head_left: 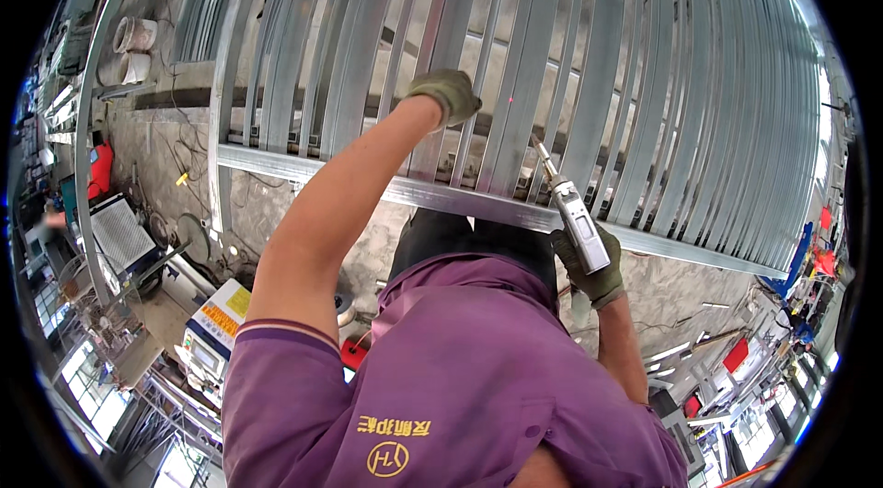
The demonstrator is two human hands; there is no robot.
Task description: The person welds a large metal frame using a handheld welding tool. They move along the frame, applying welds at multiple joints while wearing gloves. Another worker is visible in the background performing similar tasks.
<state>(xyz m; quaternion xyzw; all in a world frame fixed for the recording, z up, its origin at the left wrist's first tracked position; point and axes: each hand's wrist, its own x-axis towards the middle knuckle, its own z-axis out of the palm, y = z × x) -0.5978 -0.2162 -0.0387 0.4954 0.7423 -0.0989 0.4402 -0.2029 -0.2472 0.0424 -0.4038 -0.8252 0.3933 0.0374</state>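
Silver handheld tool (579, 225) — gripped in right hand (602, 281).

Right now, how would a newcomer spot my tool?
Find the slatted metal frame, then the gloved right hand at its near rail. That hand holds the silver tool, set apart from the slats by its boxy body and thin nozzle.
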